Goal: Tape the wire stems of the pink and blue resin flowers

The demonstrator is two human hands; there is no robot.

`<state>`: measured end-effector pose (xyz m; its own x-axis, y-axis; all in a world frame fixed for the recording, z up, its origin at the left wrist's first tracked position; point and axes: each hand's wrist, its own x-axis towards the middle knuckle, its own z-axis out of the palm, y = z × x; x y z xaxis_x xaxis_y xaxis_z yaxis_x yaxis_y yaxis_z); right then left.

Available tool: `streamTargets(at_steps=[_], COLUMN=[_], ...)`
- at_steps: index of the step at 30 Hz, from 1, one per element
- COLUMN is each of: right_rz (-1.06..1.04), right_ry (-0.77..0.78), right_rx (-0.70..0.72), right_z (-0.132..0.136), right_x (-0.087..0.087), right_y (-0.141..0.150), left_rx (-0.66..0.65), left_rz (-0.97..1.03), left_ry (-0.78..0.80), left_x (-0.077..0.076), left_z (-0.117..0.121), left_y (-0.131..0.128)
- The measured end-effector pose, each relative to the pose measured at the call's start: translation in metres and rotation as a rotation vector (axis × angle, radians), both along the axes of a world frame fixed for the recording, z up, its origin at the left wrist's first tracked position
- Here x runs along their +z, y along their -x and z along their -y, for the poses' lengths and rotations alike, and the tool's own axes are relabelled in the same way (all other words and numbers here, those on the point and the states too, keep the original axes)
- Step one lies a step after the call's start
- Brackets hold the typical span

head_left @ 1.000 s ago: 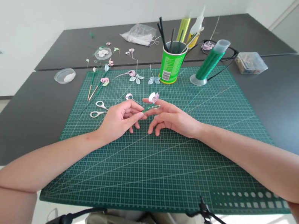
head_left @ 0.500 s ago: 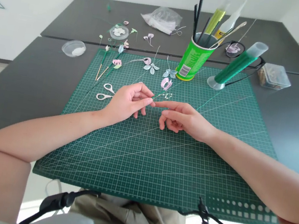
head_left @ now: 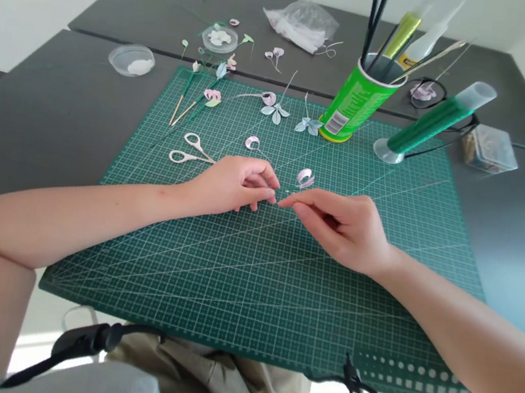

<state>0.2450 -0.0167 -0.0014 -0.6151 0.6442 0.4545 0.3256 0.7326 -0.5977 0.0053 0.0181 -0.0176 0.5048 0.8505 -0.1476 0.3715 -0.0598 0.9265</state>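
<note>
My left hand [head_left: 244, 183] is closed in a pinch above the cutting mat, thumb and forefinger on the thin stem of a paper-like flower. The flower's pink and white head [head_left: 304, 177] shows just past my fingertips; most of the stem is hidden or too small to make out. Close by on the right, my right hand [head_left: 345, 230] has its forefinger and thumb together, pointing at the left fingertips, other fingers curled. A green thread [head_left: 359, 187] runs from the green spool [head_left: 428, 125] to behind my right hand, apparently held there.
White-handled scissors [head_left: 192, 150] lie left of my left hand. Beyond are a loose pink petal [head_left: 252, 143], pale blue leaves [head_left: 275, 113], a green can [head_left: 359, 102] of sticks, and flowers on sticks [head_left: 211, 97]. The green cutting mat [head_left: 238, 280] covers the near table; a plastic box [head_left: 490, 149] stands right.
My right forefinger, earlier stretched out under the flower, has drawn in beside the thumb. The flower head has tipped from upright toward the right. The head view has shifted.
</note>
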Motion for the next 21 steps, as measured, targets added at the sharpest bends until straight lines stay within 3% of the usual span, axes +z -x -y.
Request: streamTargets(at_steps=[3,6,12,21], right_rz=[-0.034,-0.095,-0.122,-0.127], right_ry=[-0.116,-0.131,0.008,0.169], right_rx=[0.042,0.014,-0.026,-0.120], right_z=[0.0007,0.0012,-0.0016,-0.0056], right_x=[0.0077,0.0116,0.0097,0.0049], right_y=[-0.0038,-0.0043,-0.0032,-0.0045], left_rx=[-0.053,-0.114,-0.206,-0.293], left_rz=[-0.050,-0.049,0.019,-0.064], left_ry=[0.038,0.062,0.016,-0.124], left_x=[0.0030,0.0038,0.0008,0.0067], left_z=[0.0018,0.0029,0.0078,0.0105], left_y=[0.0010,0.0019,0.0012,0.0018])
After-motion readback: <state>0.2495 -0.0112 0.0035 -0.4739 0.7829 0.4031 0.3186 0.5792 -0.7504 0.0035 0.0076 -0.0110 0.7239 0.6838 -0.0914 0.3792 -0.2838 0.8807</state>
